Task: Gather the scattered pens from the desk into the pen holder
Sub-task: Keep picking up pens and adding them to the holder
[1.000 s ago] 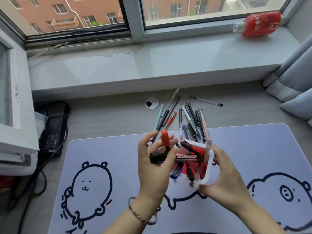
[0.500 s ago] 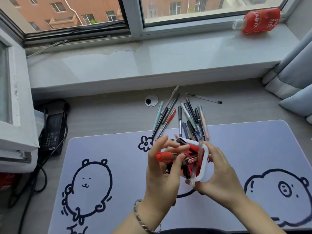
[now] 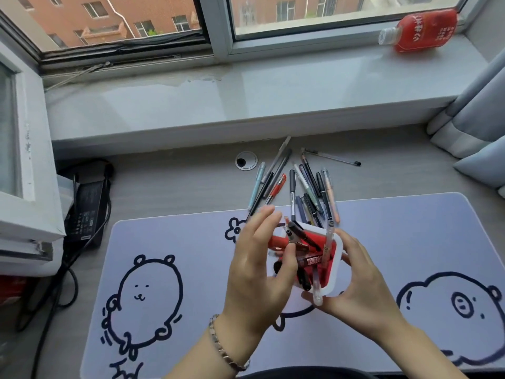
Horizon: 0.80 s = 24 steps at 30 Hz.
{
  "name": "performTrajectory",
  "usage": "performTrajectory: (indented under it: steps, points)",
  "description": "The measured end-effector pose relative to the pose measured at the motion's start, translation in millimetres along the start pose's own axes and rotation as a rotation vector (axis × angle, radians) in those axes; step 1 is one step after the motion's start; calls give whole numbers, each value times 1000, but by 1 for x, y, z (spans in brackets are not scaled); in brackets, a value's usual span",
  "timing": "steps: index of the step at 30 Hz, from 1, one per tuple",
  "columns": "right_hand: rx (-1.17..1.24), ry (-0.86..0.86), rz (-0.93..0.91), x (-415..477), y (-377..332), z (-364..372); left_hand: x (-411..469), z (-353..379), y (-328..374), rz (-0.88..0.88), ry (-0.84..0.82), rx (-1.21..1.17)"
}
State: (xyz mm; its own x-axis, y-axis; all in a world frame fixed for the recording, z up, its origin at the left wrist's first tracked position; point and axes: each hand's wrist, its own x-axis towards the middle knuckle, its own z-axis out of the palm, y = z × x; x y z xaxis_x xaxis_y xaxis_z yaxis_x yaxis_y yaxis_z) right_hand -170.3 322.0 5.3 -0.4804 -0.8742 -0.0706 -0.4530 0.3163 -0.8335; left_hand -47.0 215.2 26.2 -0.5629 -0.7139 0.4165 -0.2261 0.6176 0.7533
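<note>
A: What are the hands doing?

B: The right hand (image 3: 363, 285) is wrapped around the outer wall of the pen holder (image 3: 336, 265), a white-rimmed, red-lined cup held just above the desk mat (image 3: 191, 269). The left hand (image 3: 262, 269) sits at the cup's mouth, fingers spread and loosely curled; the thumb presses against the markers inside, near a red marker (image 3: 277, 241). Whether it truly grips one, I cannot tell.

A: And the cup's contents?

B: Several pens and markers crossed over each other, with 1 clear pen (image 3: 317, 289) lying over the near rim.

A: What remains on the desk?

B: A loose cluster of pens (image 3: 303, 187) just beyond the cup, straddling the mat's far edge, and 1 thin pen (image 3: 332, 157) apart behind them. A red bottle (image 3: 423, 30) lies on the windowsill (image 3: 246, 99).
</note>
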Motion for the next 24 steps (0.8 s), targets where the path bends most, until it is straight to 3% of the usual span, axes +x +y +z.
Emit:
performTrajectory:
  steps: [5, 9, 13, 16, 19, 24]
  points:
    - [-37, -3, -53, -3, 2, 6, -14, 6, 14, -18, -263, 3]
    - [73, -52, 22, 2, -3, 2, 2, -18, 8, -142, -436, -290]
    - [86, -173, -29, 14, -12, 15, 1, -36, -24, -350, -585, -350]
    - [62, -378, -38, 30, -20, 28, -8, -43, -42, -437, -503, -411]
    - [-218, -566, -23, 54, -11, 39, -15, -55, -60, -500, -365, -295]
    - [-366, -338, 288, 93, -4, 70, -9, -76, -65, -625, -49, -351]
